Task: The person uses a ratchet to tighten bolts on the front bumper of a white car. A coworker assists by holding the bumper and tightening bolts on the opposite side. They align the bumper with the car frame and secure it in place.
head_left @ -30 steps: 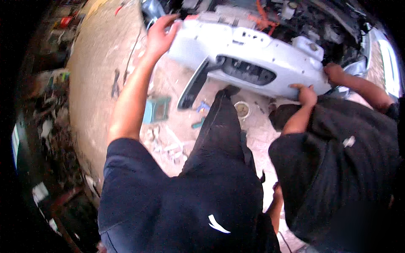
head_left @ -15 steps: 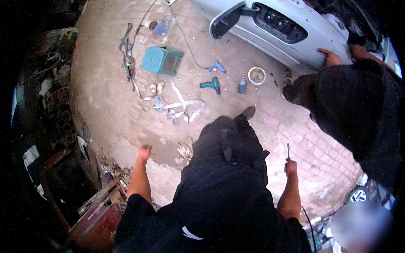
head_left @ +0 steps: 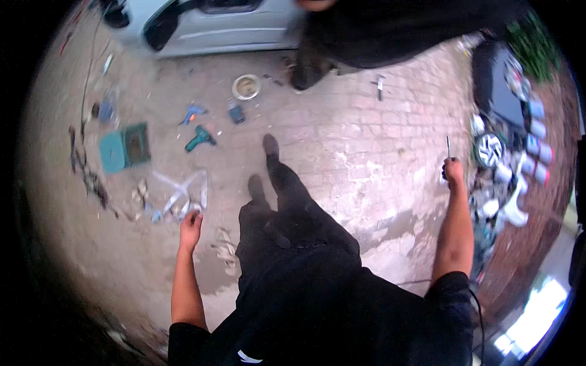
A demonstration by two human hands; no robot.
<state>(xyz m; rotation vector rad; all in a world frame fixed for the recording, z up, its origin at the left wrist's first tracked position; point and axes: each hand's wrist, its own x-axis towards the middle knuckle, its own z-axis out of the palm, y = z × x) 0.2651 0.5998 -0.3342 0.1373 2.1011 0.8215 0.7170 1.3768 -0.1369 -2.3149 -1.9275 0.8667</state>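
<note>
My right hand (head_left: 453,169) is out at the right, closed round a screwdriver (head_left: 448,147). Its slim metal shaft points up and away from me; the grip is mostly hidden in my fist. At lower left hangs my left hand (head_left: 191,227), fingers curled in, with nothing visible in it. Just beyond that hand a pale strap (head_left: 181,194) lies loosely on the brick ground. Farther off are a teal cordless drill (head_left: 200,139), a blue hot glue gun (head_left: 193,114) and a dark bottle (head_left: 235,111).
A teal stool (head_left: 125,148) is at left, near a dark strap (head_left: 85,171). Beyond the bottle sits a round white bowl (head_left: 246,87). A silver car door (head_left: 238,33) and a person in dark clothes (head_left: 378,33) are at the far side. A hammer (head_left: 380,87), wheel (head_left: 489,150) and several cans (head_left: 537,128) lie right.
My view has swung to the right, so the car door, stool and drill now sit farther left. The wheel and cans show more fully. The screwdriver stays in my right hand.
</note>
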